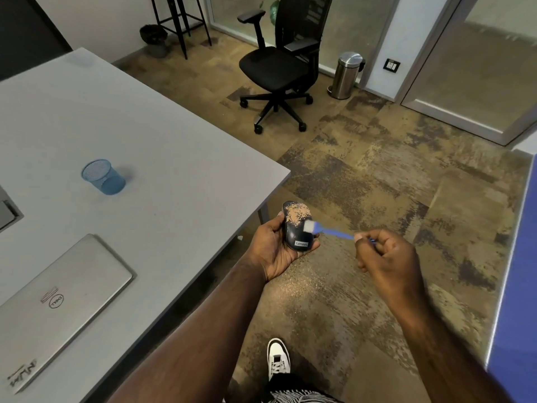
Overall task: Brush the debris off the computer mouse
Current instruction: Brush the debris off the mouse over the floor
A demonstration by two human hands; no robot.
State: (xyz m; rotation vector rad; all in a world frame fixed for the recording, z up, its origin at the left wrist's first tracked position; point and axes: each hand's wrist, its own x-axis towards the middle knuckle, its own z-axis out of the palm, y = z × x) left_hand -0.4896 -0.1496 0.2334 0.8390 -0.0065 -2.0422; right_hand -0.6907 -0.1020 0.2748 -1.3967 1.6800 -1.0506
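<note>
My left hand (273,251) cradles a dark computer mouse (295,234) with a white label near its rear, held over the floor just past the table's corner. Tan debris (296,215) covers the front half of the mouse's top. My right hand (386,254) pinches the end of a small blue-handled brush (334,232). Its pale bristles (308,227) rest on the mouse's right side, just below the debris patch.
The grey table (174,175) at left carries a closed silver laptop (61,301) and a blue mesh cup (103,177). A black office chair (279,68) and a steel pedal bin (347,75) stand on the patterned carpet beyond. My white shoe (278,359) is below.
</note>
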